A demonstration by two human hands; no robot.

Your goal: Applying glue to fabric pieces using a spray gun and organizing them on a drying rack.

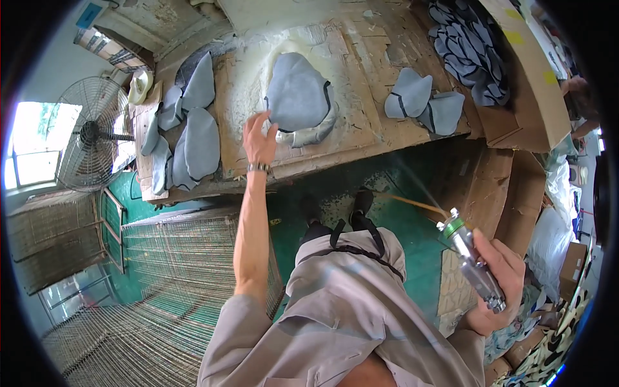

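Note:
My left hand reaches out over the cardboard-covered bench, its fingers at the left edge of a grey fabric piece that lies on a glue-whitened patch. The fingers are spread and hold nothing. My right hand is low at the right, away from the bench, gripping a metal spray gun with a green ring near its nozzle, pointed up and left.
More grey fabric pieces lie at the bench's left and right. A dark stack sits on a cardboard box at the far right. A standing fan and wire mesh racks are at the left. The floor is green.

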